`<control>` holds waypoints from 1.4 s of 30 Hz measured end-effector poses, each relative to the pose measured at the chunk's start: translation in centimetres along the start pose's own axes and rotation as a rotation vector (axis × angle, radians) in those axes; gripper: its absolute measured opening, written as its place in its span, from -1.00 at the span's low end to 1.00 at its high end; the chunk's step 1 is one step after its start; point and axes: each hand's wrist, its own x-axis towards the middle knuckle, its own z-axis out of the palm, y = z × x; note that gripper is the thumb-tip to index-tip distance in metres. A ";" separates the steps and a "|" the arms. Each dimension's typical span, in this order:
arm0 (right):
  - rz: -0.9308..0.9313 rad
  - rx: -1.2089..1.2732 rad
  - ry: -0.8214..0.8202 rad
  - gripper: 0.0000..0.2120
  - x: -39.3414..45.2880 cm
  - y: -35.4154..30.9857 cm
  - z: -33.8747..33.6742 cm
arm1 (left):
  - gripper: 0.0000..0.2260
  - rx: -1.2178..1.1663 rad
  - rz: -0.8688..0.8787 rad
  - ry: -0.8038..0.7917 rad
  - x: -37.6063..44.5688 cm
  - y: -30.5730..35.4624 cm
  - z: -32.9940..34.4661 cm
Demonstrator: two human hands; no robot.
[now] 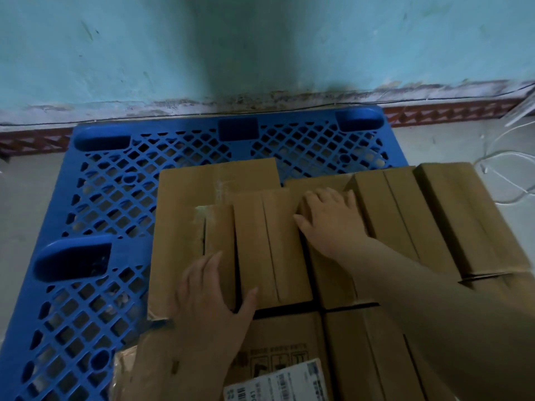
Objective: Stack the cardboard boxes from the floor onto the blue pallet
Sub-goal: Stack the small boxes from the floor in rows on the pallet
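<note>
On the blue pallet (95, 180), plain brown cardboard boxes (272, 250), both hands' grip flat, open

It looked like a storeroom: a blue pallet (95, 198) lay on a bare floor (26, 204) against a scuffed turquoise wall (115, 53), loaded with boxes (260, 250).

Brown cardboard boxes (269, 250) lie on a blue lattice-patterned pallet (115, 192) before a turquoise wall (115, 53).

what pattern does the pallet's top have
A blue pallet with an open diamond lattice top, seen from the head view.
</note>
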 end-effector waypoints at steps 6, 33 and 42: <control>-0.029 0.104 0.055 -0.41 -1.0 2.0 -0.4 | -0.36 -0.005 0.075 -0.059 -0.2 3.4 1.4; -0.210 0.000 -0.108 -0.32 -4.1 -1.8 0.9 | -0.29 0.269 -0.170 -0.152 1.1 -0.7 1.3; 0.151 -0.055 -0.017 -0.18 -7.9 0.2 2.3 | -0.09 -0.077 -0.278 -0.096 1.4 -2.9 1.0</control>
